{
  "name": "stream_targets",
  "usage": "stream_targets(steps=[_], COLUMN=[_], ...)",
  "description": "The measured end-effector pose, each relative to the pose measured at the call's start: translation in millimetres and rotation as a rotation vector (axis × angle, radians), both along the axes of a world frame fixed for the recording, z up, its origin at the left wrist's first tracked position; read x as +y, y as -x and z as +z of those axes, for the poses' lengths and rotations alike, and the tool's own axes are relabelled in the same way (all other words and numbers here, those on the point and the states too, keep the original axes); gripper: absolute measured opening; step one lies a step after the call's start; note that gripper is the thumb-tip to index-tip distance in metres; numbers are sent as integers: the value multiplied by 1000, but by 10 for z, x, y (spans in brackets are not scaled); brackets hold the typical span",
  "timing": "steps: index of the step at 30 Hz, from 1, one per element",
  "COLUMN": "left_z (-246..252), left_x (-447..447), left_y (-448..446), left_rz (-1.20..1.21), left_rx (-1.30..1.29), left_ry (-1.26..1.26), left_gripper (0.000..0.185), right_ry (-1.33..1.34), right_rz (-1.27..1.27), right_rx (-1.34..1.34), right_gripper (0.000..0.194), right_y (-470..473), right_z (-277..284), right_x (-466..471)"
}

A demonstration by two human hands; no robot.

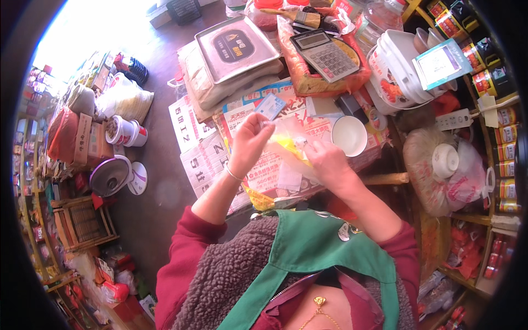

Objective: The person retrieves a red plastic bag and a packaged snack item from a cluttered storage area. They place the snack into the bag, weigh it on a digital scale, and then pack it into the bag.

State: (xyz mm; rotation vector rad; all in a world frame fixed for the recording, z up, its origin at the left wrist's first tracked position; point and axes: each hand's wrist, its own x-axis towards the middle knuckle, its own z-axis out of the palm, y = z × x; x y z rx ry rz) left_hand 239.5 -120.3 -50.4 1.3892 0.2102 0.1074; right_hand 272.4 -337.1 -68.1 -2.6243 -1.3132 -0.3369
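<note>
A clear plastic bag (291,131) with a bright yellow part is stretched between my hands above the paper-covered table. My left hand (252,136), with a bracelet at the wrist, pinches its upper left edge between thumb and fingers. On the other side, my right hand (328,161) grips the bag near the yellow part. What the bag holds is blurred. Just beyond my left hand lies a pale blue card (270,106). A white bowl (349,136) stands to the right of my right hand. Beneath the bag a small whitish paper square (289,176) rests on printed sheets (264,177).
A weighing scale's metal tray (237,48) sits at the back left. Beside it a calculator (324,54) and a brush (295,17) lie on a red-edged box. White tubs (392,70) stand right; a filled plastic sack (427,169) adjoins shelves. A stool (84,222) is left.
</note>
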Motion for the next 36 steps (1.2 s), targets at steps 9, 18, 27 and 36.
stream_targets(steps=[9, 18, 27, 36], left_z=[-406, -1217, -1033, -526], left_x=[-533, -101, 328, -1032], left_y=[331, 815, 501, 34], left_rz=[-431, -513, -170, -716], left_rx=[-64, 133, 22, -192], left_ry=[-83, -400, -480, -375], left_gripper=[8, 20, 21, 22], right_ry=[325, 30, -552, -1016], right_rz=[24, -150, -231, -1364], right_rx=[-150, 583, 430, 603], right_gripper=[32, 52, 35, 24], right_y=[77, 37, 636, 2524], right_z=[-754, -911, -743, -1399], right_x=[328, 490, -518, -2706])
